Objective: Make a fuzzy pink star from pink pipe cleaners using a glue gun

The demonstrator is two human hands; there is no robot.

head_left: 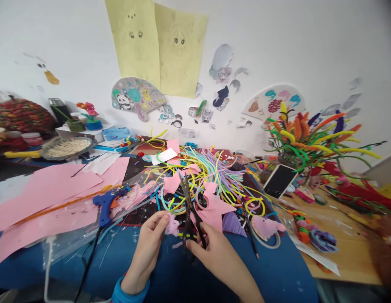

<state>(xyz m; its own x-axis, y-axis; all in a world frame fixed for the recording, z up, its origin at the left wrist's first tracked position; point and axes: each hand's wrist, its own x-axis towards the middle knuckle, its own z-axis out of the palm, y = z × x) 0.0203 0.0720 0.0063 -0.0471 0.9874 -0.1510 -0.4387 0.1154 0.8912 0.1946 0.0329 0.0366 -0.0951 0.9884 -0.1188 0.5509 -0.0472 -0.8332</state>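
My left hand [149, 242] pinches a small pale pink-lilac cutout [172, 225] between thumb and fingertips. To its right, my right hand [216, 248] grips the handles of black scissors [188, 210], whose blades point away from me and stand slightly apart. The cutout is beside the scissors, not between the blades. Beyond the blades lie pink paper scraps [218, 206] with curved cut edges, on top of a tangle of pastel pipe cleaners [214, 164]. A purple ridged piece [234, 224] rests to the right of the scraps.
Large pink sheets [46, 189] cover the left side, with a blue glue gun [106, 206] near them. At right are a pencil [250, 231], a pink shape [266, 228], a phone [280, 181] and a bunch of pipe-cleaner flowers [309, 134]. A woven basket tray [67, 147] stands back left.
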